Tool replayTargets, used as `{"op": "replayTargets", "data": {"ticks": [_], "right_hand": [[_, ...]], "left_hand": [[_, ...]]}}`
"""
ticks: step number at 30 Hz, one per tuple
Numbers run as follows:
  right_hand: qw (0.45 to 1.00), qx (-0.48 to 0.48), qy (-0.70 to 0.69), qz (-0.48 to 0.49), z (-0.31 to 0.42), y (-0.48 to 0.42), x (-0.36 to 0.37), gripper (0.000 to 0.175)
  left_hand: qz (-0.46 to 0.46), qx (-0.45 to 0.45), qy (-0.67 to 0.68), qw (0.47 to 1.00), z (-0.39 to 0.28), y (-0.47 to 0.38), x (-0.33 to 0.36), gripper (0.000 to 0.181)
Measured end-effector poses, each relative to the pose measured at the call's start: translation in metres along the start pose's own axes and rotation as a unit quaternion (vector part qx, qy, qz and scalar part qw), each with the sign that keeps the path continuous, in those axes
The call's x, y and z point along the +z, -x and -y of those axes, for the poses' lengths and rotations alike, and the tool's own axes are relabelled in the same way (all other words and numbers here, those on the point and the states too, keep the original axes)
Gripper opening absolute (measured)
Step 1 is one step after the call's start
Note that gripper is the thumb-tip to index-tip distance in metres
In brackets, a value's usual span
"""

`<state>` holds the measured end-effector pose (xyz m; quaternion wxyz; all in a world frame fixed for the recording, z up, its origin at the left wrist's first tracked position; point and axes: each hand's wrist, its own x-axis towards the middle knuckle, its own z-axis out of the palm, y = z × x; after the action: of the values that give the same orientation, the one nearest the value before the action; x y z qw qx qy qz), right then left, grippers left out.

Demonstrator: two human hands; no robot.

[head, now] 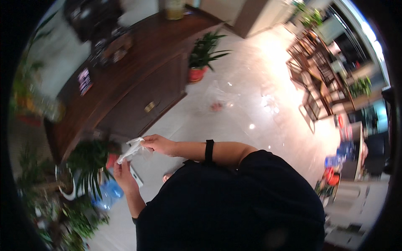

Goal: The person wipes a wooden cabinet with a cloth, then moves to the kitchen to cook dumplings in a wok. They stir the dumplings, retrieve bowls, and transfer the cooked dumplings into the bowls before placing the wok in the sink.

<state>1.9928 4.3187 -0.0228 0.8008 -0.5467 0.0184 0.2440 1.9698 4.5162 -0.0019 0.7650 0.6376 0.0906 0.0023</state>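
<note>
A thin, crumpled white plastic bag or film is held between both hands, over the floor near the wooden cabinet. My right hand pinches its upper end, and a translucent part hangs beside those fingers. My left hand grips the lower end between thumb and fingers. The right forearm wears a black band. On the pale glossy floor beyond lies a clear plastic bag with something reddish in or under it; what that is cannot be told.
A dark wooden cabinet stands ahead, with a phone-like object on top. Potted plants flank it. Blue water jugs stand near the left hand. A dining table with chairs is far right.
</note>
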Motion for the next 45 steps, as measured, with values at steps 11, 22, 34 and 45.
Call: {"op": "replayTargets", "data": {"ticks": [11, 22, 34, 45], "right_hand": [[0.953, -0.061, 0.032, -0.297, -0.01, 0.121, -0.116, 0.03], [0.884, -0.094, -0.062, -0.454, -0.08, 0.257, -0.086, 0.024], [0.762, -0.21, -0.136, -0.597, -0.108, 0.387, -0.111, 0.015], [0.656, -0.211, -0.117, -0.715, -0.153, 0.612, -0.127, 0.019]], "left_hand": [[0.311, -0.175, 0.006, 0.934, 0.019, -0.018, 0.174, 0.026], [0.556, -0.111, -0.076, 0.82, 0.078, 0.054, 0.242, 0.019], [0.697, 0.1, -0.35, 0.618, 0.096, 0.156, 0.32, 0.059], [0.805, 0.003, -0.296, 0.513, 0.145, 0.348, 0.436, 0.04]]}}
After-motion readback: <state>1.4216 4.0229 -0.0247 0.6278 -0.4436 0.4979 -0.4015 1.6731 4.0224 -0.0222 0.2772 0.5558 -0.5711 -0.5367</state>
